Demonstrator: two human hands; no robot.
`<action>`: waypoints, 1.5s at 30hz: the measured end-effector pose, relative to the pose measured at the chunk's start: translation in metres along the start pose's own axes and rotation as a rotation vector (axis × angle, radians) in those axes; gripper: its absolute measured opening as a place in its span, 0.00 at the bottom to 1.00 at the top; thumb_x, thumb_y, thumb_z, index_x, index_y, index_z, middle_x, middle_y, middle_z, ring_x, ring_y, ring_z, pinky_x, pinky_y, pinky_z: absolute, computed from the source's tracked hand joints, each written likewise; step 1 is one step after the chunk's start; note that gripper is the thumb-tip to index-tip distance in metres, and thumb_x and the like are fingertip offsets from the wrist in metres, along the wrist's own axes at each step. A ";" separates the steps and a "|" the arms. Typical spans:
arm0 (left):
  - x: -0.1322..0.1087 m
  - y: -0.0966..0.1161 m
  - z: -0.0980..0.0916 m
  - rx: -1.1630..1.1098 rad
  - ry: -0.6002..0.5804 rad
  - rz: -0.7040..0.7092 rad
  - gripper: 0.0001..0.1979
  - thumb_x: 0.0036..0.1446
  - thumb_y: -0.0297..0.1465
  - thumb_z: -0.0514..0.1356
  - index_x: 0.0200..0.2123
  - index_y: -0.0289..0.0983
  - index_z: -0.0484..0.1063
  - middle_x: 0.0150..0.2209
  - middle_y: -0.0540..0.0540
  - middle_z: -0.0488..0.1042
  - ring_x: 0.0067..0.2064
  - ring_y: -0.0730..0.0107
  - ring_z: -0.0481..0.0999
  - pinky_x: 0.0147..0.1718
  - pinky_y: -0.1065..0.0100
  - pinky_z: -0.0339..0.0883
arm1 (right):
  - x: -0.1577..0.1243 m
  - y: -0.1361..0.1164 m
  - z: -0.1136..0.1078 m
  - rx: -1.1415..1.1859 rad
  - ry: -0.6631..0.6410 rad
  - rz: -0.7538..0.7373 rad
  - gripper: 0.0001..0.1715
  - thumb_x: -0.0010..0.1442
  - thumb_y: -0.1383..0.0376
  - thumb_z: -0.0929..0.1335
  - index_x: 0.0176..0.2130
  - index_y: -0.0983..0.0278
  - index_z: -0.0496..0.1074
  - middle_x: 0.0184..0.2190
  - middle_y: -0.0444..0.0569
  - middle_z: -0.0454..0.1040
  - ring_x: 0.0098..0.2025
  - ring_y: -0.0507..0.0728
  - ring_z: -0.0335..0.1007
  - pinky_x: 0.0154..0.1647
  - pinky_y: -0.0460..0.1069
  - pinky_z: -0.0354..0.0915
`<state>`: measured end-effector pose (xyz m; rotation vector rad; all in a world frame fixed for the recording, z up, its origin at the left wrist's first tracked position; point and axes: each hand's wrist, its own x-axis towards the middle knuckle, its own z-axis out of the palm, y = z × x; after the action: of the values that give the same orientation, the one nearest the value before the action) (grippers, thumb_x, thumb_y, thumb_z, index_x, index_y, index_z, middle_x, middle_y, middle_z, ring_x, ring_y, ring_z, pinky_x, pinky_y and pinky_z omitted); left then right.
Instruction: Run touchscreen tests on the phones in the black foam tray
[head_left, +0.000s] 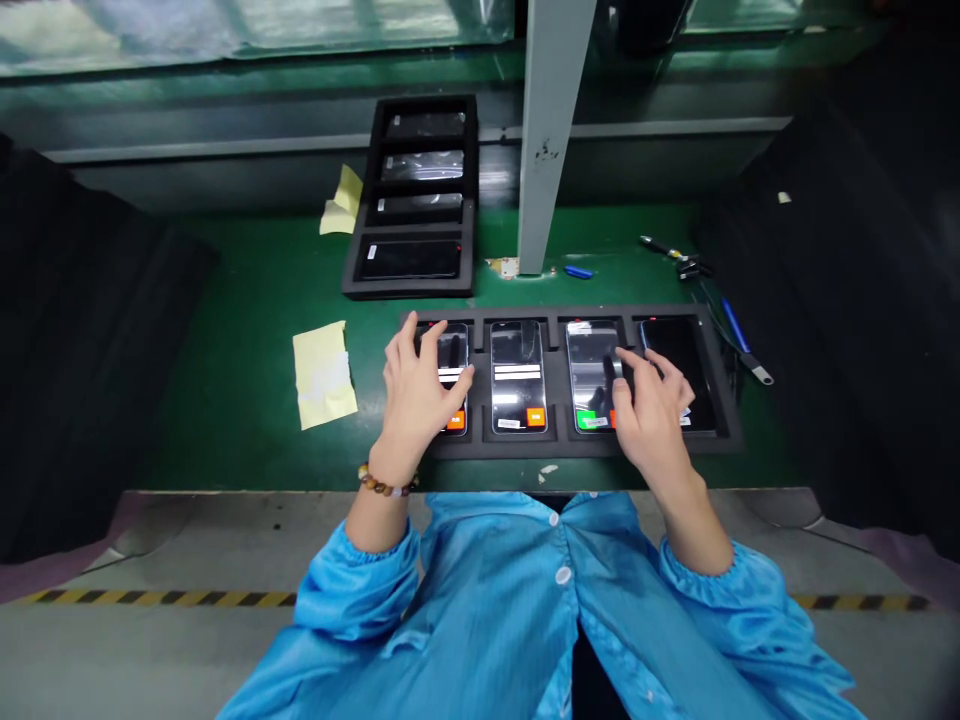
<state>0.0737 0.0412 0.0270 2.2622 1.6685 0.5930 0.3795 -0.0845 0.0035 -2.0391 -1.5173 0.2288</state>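
At your far left hangs a black curtain (67, 350), and then a yellow paper (319, 385) lies flat on the bench, with a folded yellow slip (343, 205) farther back against the rear foam tray (409, 291). That tray holds a dark phone (412, 260) in its nearest slot. Your left hand (421, 385), fingers spread apart, partly covers the leftmost phone (454, 348) in the front foam tray (556, 390); the second phone (517, 385) lies uncovered. A grey post (551, 130) rises behind that tray, blocking part of the wall, with a blue cap (577, 272) near its foot. Your right hand (649, 400), thumb and index apart, hides corners of the third phone (589, 360) and fourth phone (675, 350). Farther right lie a pen (660, 247) and a blue-handled tool (736, 325), beside another black curtain (862, 330). The green bench (232, 400) is scuffed; below, black-and-yellow tape (165, 598) crosses the grey floor (217, 545).
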 end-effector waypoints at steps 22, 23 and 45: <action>-0.042 -0.022 -0.008 -0.091 0.191 0.074 0.16 0.69 0.36 0.63 0.57 0.42 0.80 0.67 0.37 0.73 0.70 0.48 0.70 0.71 0.45 0.65 | 0.010 -0.005 0.003 -0.004 0.030 0.014 0.23 0.74 0.59 0.62 0.62 0.60 0.73 0.58 0.60 0.80 0.68 0.73 0.66 0.67 0.71 0.56; -0.041 -0.022 -0.008 -0.094 0.188 0.076 0.16 0.69 0.36 0.63 0.57 0.41 0.80 0.67 0.37 0.73 0.70 0.48 0.70 0.71 0.45 0.65 | 0.008 -0.007 0.004 0.012 0.021 0.016 0.23 0.74 0.59 0.61 0.62 0.59 0.73 0.58 0.60 0.80 0.67 0.72 0.66 0.67 0.71 0.57; -0.039 -0.016 -0.013 -0.144 0.156 0.062 0.16 0.69 0.37 0.62 0.56 0.40 0.80 0.64 0.36 0.74 0.68 0.48 0.71 0.70 0.45 0.65 | 0.023 -0.018 0.006 0.112 -0.016 0.120 0.21 0.72 0.58 0.62 0.59 0.59 0.73 0.58 0.56 0.81 0.69 0.72 0.63 0.70 0.71 0.54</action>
<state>0.0444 0.0083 0.0246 2.2211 1.5725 0.8950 0.3697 -0.0581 0.0134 -2.0450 -1.3613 0.3702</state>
